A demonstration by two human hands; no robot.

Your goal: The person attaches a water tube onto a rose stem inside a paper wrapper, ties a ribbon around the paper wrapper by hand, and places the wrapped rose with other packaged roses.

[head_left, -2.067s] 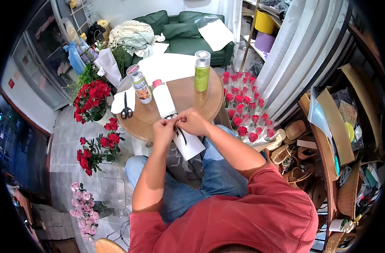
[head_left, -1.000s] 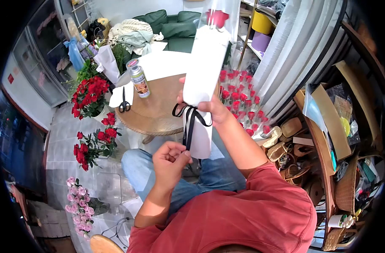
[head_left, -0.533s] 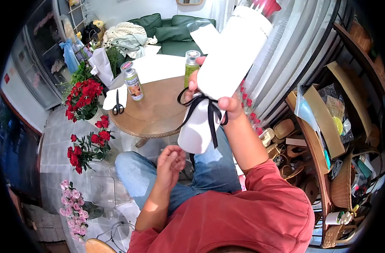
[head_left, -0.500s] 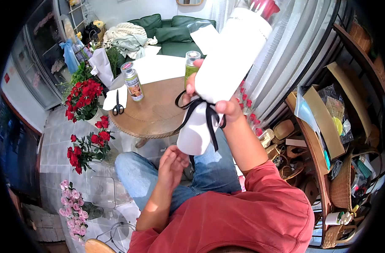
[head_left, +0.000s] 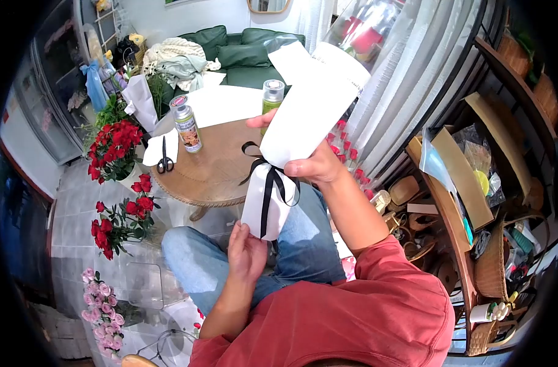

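Over the lap [head_left: 309, 235], left hand [head_left: 247, 254] touches the tilted wrapped rose [head_left: 306, 104], that grip impossible to tell! Right hand [head_left: 319, 165] grasps it beside the black bow [head_left: 268, 168]; beyond, a spray can [head_left: 186, 126] stands on the tabletop [head_left: 212, 171].

On the round brown wooden table [head_left: 215, 177]: black-handled metal scissors [head_left: 164, 164] lay left, partly over a white paper sheet [head_left: 153, 150]; a printed cylindrical metal can [head_left: 188, 129] stood right of them, a green cylindrical metal can [head_left: 273, 92] farther right. Behind stood a green cushioned sofa [head_left: 233, 56]; left, leafy red roses [head_left: 115, 144]; right, red rose heads [head_left: 346, 147]. In front, a white paper-wrapped bouquet [head_left: 309, 113] slanted in the right hand [head_left: 316, 166], above the left hand [head_left: 247, 255].
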